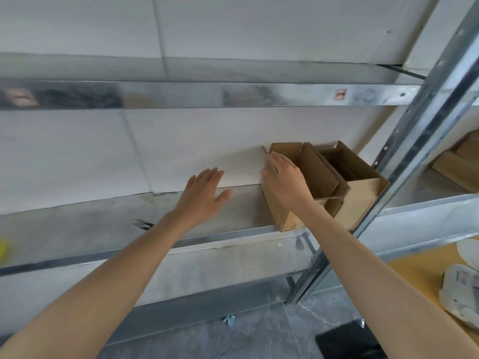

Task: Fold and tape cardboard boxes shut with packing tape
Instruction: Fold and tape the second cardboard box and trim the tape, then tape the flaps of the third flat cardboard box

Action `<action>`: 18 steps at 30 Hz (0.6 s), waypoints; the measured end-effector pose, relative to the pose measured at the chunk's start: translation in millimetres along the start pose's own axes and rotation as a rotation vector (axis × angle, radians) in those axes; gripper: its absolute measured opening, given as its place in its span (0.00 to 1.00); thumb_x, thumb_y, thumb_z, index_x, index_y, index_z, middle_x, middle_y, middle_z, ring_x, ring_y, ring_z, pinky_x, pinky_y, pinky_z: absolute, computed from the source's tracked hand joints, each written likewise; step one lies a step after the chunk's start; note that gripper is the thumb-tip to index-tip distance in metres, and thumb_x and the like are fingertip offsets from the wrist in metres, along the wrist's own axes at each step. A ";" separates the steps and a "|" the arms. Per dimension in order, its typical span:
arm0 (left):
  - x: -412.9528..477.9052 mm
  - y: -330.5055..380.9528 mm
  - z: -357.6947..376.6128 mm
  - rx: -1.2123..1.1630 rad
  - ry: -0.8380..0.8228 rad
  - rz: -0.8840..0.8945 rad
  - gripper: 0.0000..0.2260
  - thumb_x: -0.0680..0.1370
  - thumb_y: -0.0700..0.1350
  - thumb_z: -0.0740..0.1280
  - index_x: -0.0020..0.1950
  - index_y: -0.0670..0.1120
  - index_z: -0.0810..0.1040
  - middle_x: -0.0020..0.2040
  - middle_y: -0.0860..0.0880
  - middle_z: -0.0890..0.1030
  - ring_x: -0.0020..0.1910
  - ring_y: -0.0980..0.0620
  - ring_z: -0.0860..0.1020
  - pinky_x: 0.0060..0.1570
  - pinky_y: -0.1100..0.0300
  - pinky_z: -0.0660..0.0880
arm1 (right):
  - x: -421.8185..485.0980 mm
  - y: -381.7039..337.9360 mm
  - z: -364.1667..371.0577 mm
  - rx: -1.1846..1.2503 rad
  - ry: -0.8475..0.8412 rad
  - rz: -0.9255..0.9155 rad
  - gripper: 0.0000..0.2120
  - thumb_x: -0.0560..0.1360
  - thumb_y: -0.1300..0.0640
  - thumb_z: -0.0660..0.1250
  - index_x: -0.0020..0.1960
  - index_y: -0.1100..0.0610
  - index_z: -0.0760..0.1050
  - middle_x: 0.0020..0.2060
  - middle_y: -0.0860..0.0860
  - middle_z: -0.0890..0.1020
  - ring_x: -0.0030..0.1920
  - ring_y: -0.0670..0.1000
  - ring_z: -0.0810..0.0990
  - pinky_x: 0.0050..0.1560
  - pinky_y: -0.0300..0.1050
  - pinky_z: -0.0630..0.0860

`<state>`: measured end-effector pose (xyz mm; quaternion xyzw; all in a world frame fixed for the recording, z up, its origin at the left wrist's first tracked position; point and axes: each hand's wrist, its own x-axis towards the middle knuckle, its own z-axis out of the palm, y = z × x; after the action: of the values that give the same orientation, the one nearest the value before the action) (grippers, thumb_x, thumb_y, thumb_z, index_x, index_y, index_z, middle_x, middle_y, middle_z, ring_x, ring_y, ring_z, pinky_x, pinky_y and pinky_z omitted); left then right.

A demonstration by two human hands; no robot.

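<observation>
- The shelf point(103, 224) lies bare left of the boxes point(363, 195), with open room up to the beam point(181, 95) above; the left hand point(204, 193) hovers there.
- Two open boxes stand touching at the shelf's right end, against the wall point(181, 151); the right hand point(285, 177) grips the left box point(281, 213) at its rim.
- A slanted metal post point(420, 141) blocks the right side.
</observation>
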<state>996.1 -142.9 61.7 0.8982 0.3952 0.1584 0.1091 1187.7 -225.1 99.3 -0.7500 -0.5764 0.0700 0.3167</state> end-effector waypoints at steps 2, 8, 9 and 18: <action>-23.6 -35.3 -20.6 0.045 0.044 -0.048 0.25 0.82 0.56 0.53 0.76 0.45 0.60 0.77 0.46 0.58 0.77 0.49 0.54 0.74 0.50 0.50 | 0.7 -31.8 21.5 -0.031 -0.031 -0.068 0.22 0.81 0.51 0.59 0.73 0.55 0.65 0.72 0.51 0.67 0.72 0.52 0.64 0.71 0.48 0.62; -119.6 -152.9 -86.4 0.150 0.134 -0.214 0.22 0.83 0.53 0.53 0.75 0.44 0.63 0.76 0.45 0.61 0.76 0.48 0.55 0.73 0.50 0.50 | -8.0 -145.2 106.2 -0.024 -0.124 -0.207 0.22 0.81 0.51 0.59 0.72 0.56 0.66 0.72 0.51 0.68 0.73 0.52 0.64 0.72 0.46 0.59; -139.1 -173.6 -97.8 0.168 0.144 -0.248 0.22 0.83 0.52 0.53 0.74 0.44 0.63 0.76 0.45 0.61 0.76 0.48 0.55 0.73 0.50 0.50 | -11.8 -168.4 122.4 -0.009 -0.140 -0.224 0.22 0.81 0.50 0.59 0.72 0.56 0.66 0.72 0.51 0.68 0.72 0.51 0.64 0.71 0.45 0.59; -327.6 -342.9 -178.0 0.268 0.233 -0.570 0.26 0.79 0.55 0.52 0.65 0.37 0.73 0.67 0.38 0.73 0.68 0.39 0.69 0.66 0.43 0.62 | -67.6 -372.5 274.6 0.229 -0.344 -0.352 0.22 0.80 0.49 0.61 0.72 0.54 0.66 0.71 0.49 0.69 0.70 0.49 0.67 0.67 0.39 0.61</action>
<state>489.7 -146.6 51.5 0.7337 0.6577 0.1698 -0.0159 731.1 -128.1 71.9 -0.5745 -0.7318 0.2052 0.3040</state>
